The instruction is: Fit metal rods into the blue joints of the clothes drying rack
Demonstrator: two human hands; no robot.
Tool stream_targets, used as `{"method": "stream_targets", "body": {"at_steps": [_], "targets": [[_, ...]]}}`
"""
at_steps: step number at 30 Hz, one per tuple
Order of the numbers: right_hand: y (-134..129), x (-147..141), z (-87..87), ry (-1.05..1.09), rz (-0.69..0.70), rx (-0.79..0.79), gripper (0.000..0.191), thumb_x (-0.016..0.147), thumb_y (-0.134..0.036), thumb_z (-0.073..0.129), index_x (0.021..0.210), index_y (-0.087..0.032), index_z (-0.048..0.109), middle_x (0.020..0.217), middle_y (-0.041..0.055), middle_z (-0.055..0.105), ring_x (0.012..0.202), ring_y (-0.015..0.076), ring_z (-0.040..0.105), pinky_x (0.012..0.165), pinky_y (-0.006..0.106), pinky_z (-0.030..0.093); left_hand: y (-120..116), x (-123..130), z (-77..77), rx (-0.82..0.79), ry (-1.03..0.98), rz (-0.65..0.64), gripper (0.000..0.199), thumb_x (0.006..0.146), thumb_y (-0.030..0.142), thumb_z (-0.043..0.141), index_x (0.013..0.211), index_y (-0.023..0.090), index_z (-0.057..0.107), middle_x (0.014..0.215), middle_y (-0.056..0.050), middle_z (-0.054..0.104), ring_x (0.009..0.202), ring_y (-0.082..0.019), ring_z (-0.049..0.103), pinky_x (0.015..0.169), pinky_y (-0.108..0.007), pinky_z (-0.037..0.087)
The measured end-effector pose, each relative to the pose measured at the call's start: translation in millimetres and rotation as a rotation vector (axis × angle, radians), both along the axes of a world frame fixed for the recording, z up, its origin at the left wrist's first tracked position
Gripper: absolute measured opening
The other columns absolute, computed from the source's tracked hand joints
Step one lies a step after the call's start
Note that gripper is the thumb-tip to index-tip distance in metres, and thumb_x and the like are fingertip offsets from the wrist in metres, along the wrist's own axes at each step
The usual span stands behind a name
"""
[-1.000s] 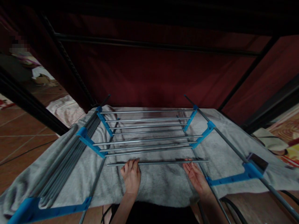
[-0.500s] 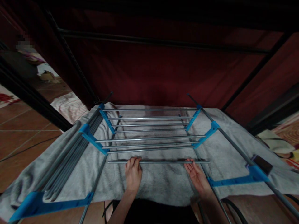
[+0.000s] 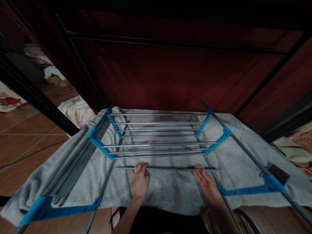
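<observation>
A loose grey metal rod [image 3: 170,169] lies crosswise just in front of me, over a grey blanket. My left hand [image 3: 140,178] is closed round it toward its left end, palm down. Nearer the right end, my right hand [image 3: 205,182] holds the same rod between thumb and fingers, palm partly turned up. Beyond the rod is a frame of grey tubes with blue plastic brackets [image 3: 220,139], and several crossbars [image 3: 158,144] span it. Both rod ends are free of any bracket.
Several loose rods [image 3: 80,162] lie along the frame's left side. A dark flat object [image 3: 278,174] is by the right front bracket. The blanket [image 3: 175,191] ends near my legs. A dark red panel [image 3: 170,74] stands behind the frame.
The view has shifted slightly, so most things appear a little farther right. Both hands still hold the rod in nearly the same place.
</observation>
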State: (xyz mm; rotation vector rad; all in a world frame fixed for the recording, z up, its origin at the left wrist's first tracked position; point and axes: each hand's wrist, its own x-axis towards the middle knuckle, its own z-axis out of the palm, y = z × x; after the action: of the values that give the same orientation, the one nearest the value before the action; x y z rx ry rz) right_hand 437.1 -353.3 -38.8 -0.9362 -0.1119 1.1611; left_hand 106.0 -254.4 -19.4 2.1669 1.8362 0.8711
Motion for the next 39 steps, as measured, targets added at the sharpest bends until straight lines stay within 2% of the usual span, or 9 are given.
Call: {"method": "stream_targets", "body": {"at_steps": [8, 14, 19, 25, 32, 39], "targets": [[-0.7, -1.4, 2.0, -0.029, 0.003, 0.009, 0.022, 0.069, -0.033, 0.091, 0.086, -0.032, 0.078, 0.104, -0.0014, 0.078, 0.111, 0.0205, 0.069, 0.116, 0.050, 0.045, -1.1, 1.2, 2.7, -0.020, -0.023, 0.000, 0.039, 0.084, 0.004, 0.043, 0.104, 0.022, 0.070, 0.106, -0.006, 0.069, 0.106, -0.025, 0.059, 0.093, -0.043, 0.045], [-0.3, 0.3, -2.5, -0.036, -0.003, 0.009, 0.026, 0.067, -0.036, 0.092, 0.089, -0.030, 0.078, 0.103, -0.0004, 0.078, 0.111, 0.0203, 0.069, 0.118, 0.049, 0.042, 0.6, 1.8, 1.3, -0.082, -0.040, 0.032, 0.040, 0.084, 0.004, 0.044, 0.107, 0.022, 0.071, 0.110, -0.006, 0.069, 0.110, -0.025, 0.058, 0.098, -0.042, 0.043], [0.0, 0.4, -4.9, -0.043, -0.017, 0.006, 0.024, 0.070, -0.037, 0.091, 0.088, -0.030, 0.077, 0.102, -0.0020, 0.078, 0.109, 0.0191, 0.069, 0.117, 0.049, 0.044, 0.1, 1.3, -1.5, -0.041, -0.046, 0.023, 0.039, 0.084, 0.004, 0.044, 0.105, 0.022, 0.072, 0.111, -0.006, 0.069, 0.110, -0.025, 0.058, 0.097, -0.041, 0.042], [2.0, 0.4, -6.2, -0.017, -0.052, 0.012, 0.026, 0.069, -0.043, 0.091, 0.082, -0.028, 0.075, 0.097, -0.0024, 0.078, 0.101, 0.0175, 0.070, 0.113, 0.047, 0.048, -0.2, 0.0, -2.9, 0.010, -0.040, 0.070, 0.036, 0.085, 0.006, 0.046, 0.103, 0.022, 0.072, 0.111, -0.007, 0.069, 0.112, -0.026, 0.057, 0.097, -0.043, 0.040], [0.4, 1.3, -8.6, -0.008, -0.035, 0.037, 0.023, 0.074, -0.044, 0.087, 0.086, -0.028, 0.075, 0.091, -0.0024, 0.077, 0.101, 0.0174, 0.070, 0.110, 0.044, 0.051, -0.3, -1.1, -2.7, 0.044, -0.048, 0.053, 0.035, 0.085, 0.006, 0.047, 0.099, 0.023, 0.074, 0.108, -0.006, 0.070, 0.110, -0.026, 0.058, 0.097, -0.043, 0.040], [0.4, 2.7, -12.6, 0.031, -0.036, 0.047, 0.021, 0.075, -0.040, 0.088, 0.086, -0.028, 0.075, 0.099, -0.0022, 0.078, 0.100, 0.0158, 0.070, 0.108, 0.042, 0.053, -1.2, -2.3, -1.4, 0.084, -0.093, 0.026, 0.038, 0.081, 0.003, 0.046, 0.096, 0.024, 0.074, 0.106, -0.006, 0.070, 0.109, -0.026, 0.058, 0.096, -0.043, 0.040]]}}
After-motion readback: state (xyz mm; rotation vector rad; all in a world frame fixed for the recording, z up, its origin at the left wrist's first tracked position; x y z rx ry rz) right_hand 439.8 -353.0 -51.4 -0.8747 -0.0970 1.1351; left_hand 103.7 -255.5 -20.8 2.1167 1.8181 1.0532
